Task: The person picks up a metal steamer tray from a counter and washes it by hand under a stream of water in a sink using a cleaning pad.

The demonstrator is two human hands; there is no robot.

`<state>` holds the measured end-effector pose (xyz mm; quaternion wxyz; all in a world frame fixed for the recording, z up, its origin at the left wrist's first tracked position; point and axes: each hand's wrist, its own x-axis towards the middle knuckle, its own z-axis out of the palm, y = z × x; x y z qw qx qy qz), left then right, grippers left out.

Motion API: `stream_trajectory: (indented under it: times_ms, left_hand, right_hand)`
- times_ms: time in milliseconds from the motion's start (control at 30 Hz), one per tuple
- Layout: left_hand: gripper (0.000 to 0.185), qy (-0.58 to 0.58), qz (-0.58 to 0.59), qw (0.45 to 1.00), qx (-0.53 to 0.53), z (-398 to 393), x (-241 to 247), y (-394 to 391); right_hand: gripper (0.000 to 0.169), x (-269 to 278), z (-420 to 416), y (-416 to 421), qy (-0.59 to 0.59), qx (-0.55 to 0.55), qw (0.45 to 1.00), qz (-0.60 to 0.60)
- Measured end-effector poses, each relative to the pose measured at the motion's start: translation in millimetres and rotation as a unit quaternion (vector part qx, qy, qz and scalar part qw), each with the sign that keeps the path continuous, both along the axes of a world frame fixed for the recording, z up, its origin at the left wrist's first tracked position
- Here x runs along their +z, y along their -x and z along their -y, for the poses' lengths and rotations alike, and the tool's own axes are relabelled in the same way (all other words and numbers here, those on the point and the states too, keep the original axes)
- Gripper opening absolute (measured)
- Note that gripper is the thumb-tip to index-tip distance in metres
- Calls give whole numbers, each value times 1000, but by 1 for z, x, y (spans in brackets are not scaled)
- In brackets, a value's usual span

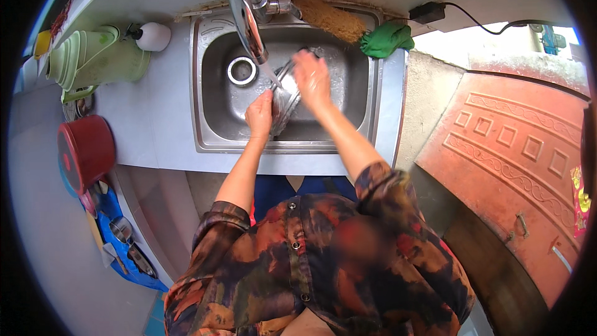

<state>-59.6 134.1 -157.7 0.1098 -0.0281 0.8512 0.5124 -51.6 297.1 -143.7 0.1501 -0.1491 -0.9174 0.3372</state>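
Note:
My left hand (259, 115) grips the near-left edge of a shiny, round metal piece, a lid or shallow pan (289, 85), tilted inside the steel sink (219, 116). Water (271, 74) runs onto it from the chrome faucet (249, 28). My right hand (311, 79) is wet and blurred over its right side, fingers stretched towards the far edge. Something dark shows at those fingertips; whether the hand holds it is unclear. To the left, the round drain strainer (242, 71) sits in the basin floor.
A loofah-like fibrous scrubber (331, 19) and a green cloth (386, 39) lie on the sink's back rim. Left on the counter stand a white spray bottle (155, 37), a pale green jug (102, 58) and a red pot (87, 151). An orange door (503, 149) is at right.

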Motion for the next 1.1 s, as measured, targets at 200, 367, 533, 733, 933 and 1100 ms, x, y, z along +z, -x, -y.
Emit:
stream_trajectory:
  times_ms: [200, 367, 533, 733, 933, 1100]
  left_hand:
    - [38, -70, 52, 996, -23, 14, 3, -7]
    - [46, -39, 94, 988, -114, 46, -8, -11]
    - [62, 183, 126, 944, -246, 0, 53, 24]
    - [67, 191, 118, 972, -75, -22, 73, 30]
    - [43, -17, 124, 992, -32, -16, 16, 13]
    - [38, -178, 172, 963, 107, -24, 23, 7]
  right_hand:
    - [27, 4, -13, 18, 90, -23, 996, 9]
    - [29, -12, -25, 30, 165, -71, 981, 72]
    - [35, -6, 39, -18, 196, -23, 980, -9]
    - [39, 28, 76, -34, 16, 43, 999, -28]
    - [19, -5, -26, 43, 124, -127, 982, 59]
    - [22, 27, 58, 2, 22, -7, 997, -80]
